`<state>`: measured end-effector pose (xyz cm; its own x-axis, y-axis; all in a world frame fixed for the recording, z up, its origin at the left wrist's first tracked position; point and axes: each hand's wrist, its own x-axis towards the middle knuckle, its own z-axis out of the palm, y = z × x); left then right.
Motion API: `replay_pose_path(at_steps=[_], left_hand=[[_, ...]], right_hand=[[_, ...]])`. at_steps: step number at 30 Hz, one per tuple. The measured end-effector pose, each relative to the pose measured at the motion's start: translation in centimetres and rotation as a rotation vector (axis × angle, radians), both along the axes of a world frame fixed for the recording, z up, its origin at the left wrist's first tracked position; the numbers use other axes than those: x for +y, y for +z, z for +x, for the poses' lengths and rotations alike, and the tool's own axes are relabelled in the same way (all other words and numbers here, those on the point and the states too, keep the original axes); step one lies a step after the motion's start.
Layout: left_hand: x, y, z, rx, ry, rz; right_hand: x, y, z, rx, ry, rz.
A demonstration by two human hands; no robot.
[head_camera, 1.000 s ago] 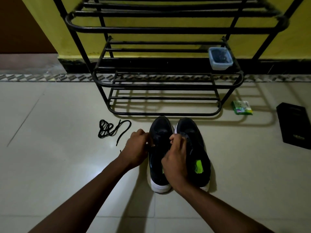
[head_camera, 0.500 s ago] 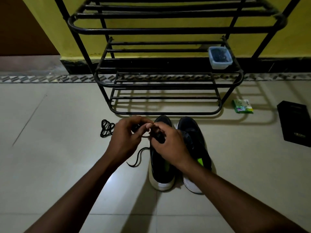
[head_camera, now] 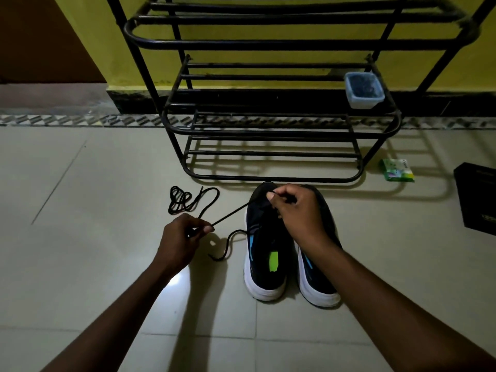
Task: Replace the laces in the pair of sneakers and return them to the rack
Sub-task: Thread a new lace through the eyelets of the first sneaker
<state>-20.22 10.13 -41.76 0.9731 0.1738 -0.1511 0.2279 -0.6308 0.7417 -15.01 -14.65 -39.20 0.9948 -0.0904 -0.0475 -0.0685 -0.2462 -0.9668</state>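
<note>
Legible text, brands, numbers: none.

- Green packet [head_camera: 397,170], lying right of the rack [head_camera: 268,45]: printed marks on its face, too small and blurred to read.
- Black box [head_camera: 476,197], at the right edge of view: a short line of pale lettering near its lower corner, cut off by the frame, unreadable.
- Sneaker [head_camera: 264,245], left one of the pair: bright green tag [head_camera: 273,261] on the insole, no characters discernible.
</note>
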Motion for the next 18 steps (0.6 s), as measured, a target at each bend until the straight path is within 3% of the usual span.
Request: replay_pose_path(at_steps=[5,11,15,18], left_hand=[[-1.6,0.8,0.4,-0.004,0.01,-0.016],[-5.1,2.5,1.1,0.037,0.013,-0.446],[-7.2,3.2,1.4,0.023,-0.016,-0.62],[-8.7,3.2,1.3,0.036,0.015,-0.708]], right_hand=[[-0.2,0.1,-0.2,0.012,-0.006,-0.028],[-1.5,0.4,-1.8,-0.02,0.1,-0.351],[-1.6,0.5,-2.9,-0.014,0.235,-0.567],[-1.8,0.2,-3.0,-0.008,0.221,-0.605]])
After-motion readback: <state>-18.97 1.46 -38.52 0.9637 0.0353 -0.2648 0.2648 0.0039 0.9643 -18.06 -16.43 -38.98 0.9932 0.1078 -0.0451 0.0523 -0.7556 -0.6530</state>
